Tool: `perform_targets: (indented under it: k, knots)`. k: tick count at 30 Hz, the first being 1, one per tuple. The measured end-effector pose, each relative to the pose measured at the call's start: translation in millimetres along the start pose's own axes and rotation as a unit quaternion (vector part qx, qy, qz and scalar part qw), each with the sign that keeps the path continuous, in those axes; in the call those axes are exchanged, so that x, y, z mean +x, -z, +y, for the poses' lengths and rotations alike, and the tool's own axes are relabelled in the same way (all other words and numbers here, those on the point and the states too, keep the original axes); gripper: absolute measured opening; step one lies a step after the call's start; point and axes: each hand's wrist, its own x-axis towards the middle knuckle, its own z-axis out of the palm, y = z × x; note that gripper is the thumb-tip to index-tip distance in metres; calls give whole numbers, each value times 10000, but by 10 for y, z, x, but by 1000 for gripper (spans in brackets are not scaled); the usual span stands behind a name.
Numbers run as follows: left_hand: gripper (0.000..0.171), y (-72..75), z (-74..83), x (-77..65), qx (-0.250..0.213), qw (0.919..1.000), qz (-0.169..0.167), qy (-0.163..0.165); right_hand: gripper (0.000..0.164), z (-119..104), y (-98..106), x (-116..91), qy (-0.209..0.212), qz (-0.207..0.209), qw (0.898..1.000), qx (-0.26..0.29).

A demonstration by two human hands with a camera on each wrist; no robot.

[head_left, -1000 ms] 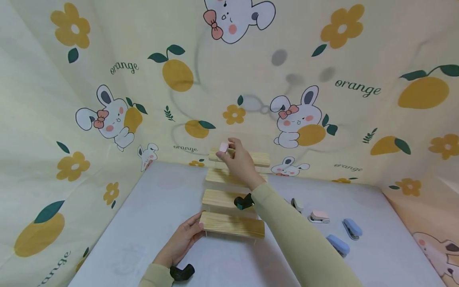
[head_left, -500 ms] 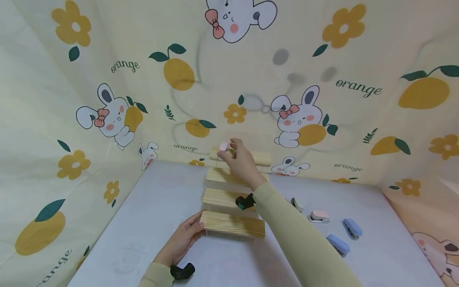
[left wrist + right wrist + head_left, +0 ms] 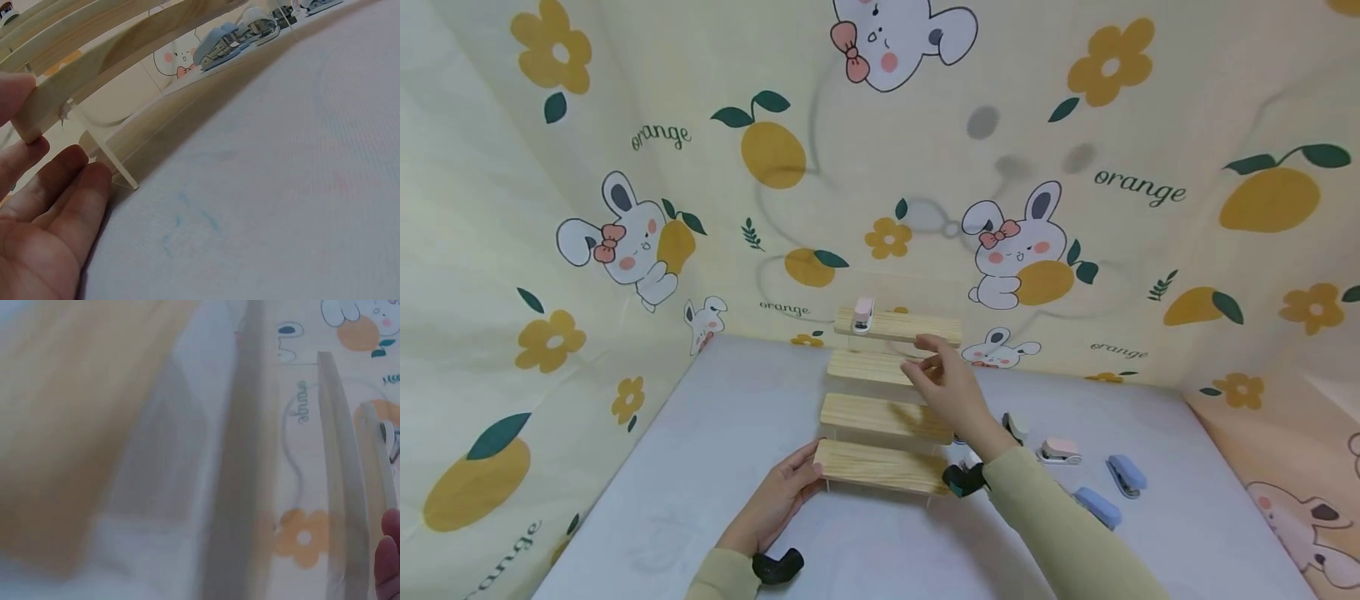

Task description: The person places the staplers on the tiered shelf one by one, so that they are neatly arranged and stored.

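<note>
A tiered wooden display rack (image 3: 883, 467) stands mid-table, its board tiers rising toward the back. At its lowest tier, my left hand (image 3: 778, 500) pinches the left end, thumb on top and a fingertip underneath; the left wrist view shows this hand (image 3: 59, 219) beside a thin clear leg. On the left part of the top tier sits a pink stapler (image 3: 863, 313), apart from both hands. My right hand (image 3: 951, 387) hovers over the rack's right side, fingers loosely bent around nothing. Only its fingertips (image 3: 387, 559) enter the right wrist view.
Right of the rack lie another pink stapler (image 3: 1059, 451), a blue stapler (image 3: 1126, 475), a second blue one (image 3: 1098, 507) and a pale stapler (image 3: 1013, 427). My right wrist partly covers more items there. Patterned cloth (image 3: 880, 167) walls the white table (image 3: 700, 433).
My right hand has let go of the pink stapler, leaving it on the top tier, and moved right and down toward me. My left hand stays at the lowest tier.
</note>
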Motion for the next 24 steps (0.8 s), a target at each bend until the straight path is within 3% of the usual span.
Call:
perform_targets:
  k: [7,14,24]
  knots:
    - [74,10,2,12,8,10000,-10,75,50,262,259,-442,-75,367,9993,-20]
    - [72,-2,16,-8,13,9999,61,131,48,402,399,-693,-264,530,9979,-280]
    - [69,-14,13,-14,-55,10000,40,6,62,599,449,-1006,-1046,474,9909,-706]
